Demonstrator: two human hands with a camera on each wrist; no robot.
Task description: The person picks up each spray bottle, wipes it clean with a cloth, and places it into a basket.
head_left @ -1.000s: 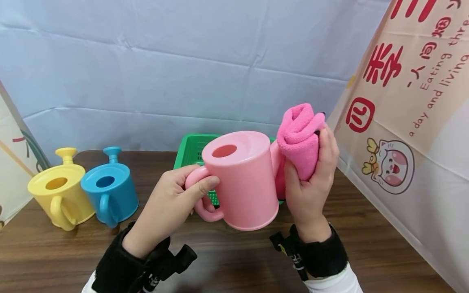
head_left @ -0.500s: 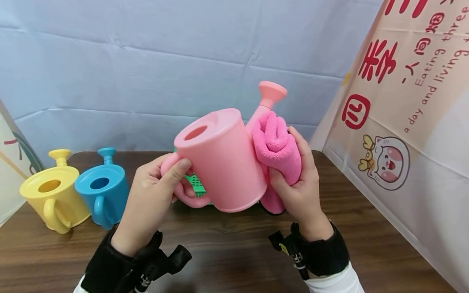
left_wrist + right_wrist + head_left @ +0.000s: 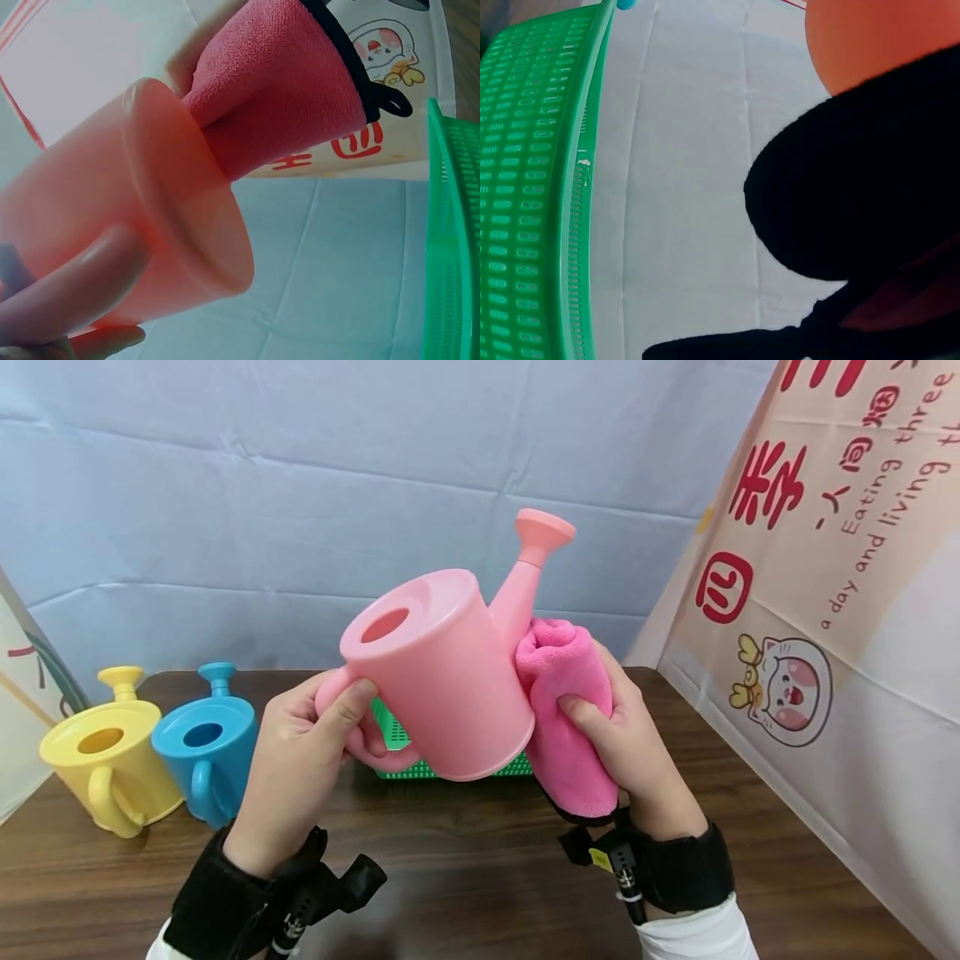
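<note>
A pink watering can [image 3: 442, 677] is held up in front of me, tilted with its spout toward the upper right. My left hand [image 3: 300, 752] grips its handle, thumb over the top. In my right hand [image 3: 630, 727] is a folded bright pink towel [image 3: 566, 718] with dark edging, the thumb pressing on its near side. The towel lies against the can's right side, just below the spout. In the left wrist view the towel [image 3: 277, 82] overlaps the can's base rim [image 3: 187, 195], and its black hanging loop shows. Dark edging fills much of the right wrist view.
A yellow watering can [image 3: 112, 760] and a blue watering can [image 3: 206, 752] stand side by side on the wooden table [image 3: 450, 877] at left. Behind the held can sits a green perforated basket [image 3: 393, 727]. A pale cloth backdrop rises behind, with a printed cloth at right.
The pink can has moved left and up and tilted, bringing its spout head into view. The towel has slid from over the spout down along the can's side, and the right hand has turned.
</note>
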